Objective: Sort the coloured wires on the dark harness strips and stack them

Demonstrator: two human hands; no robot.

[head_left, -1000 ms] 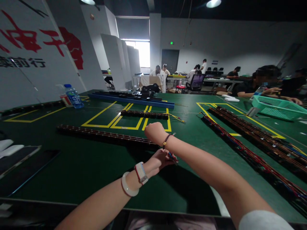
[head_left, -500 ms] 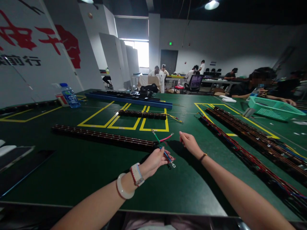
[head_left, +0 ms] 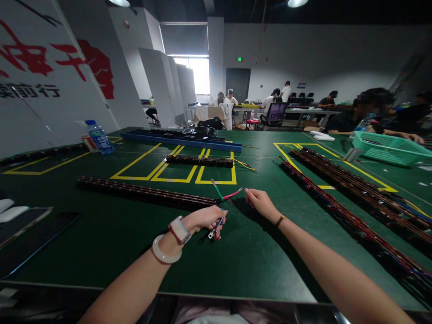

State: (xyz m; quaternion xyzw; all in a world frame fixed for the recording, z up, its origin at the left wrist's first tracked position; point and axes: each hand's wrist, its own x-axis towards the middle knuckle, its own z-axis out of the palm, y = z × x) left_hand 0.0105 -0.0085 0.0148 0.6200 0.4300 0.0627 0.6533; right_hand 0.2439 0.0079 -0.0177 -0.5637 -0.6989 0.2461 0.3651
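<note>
A long dark wire harness (head_left: 145,190), made up of parallel brown strands with pale ties, lies across the green table. From its right end come a green wire (head_left: 218,189), a red wire (head_left: 232,194) and a blue wire (head_left: 221,221), with ring terminals at their tips. My left hand (head_left: 207,218) has its fingers closed round the blue wire, whose terminal (head_left: 211,234) pokes out below. Close to the red wire's tip, my right hand (head_left: 260,202) is closed with curled fingers. I see nothing in it; its palm side is hidden.
A shorter harness (head_left: 199,161) lies beyond, over yellow tape outlines. Several long harnesses (head_left: 344,198) run along the right side. A blue channel (head_left: 182,140), a water bottle (head_left: 100,137) and a green basket (head_left: 388,148) are farther back. A dark flat panel (head_left: 40,243) lies at left; a person sits across.
My left hand has moved left and turned, swinging the blue wire's end down and left. My right hand has shifted slightly left, closer to the red wire's tip.
</note>
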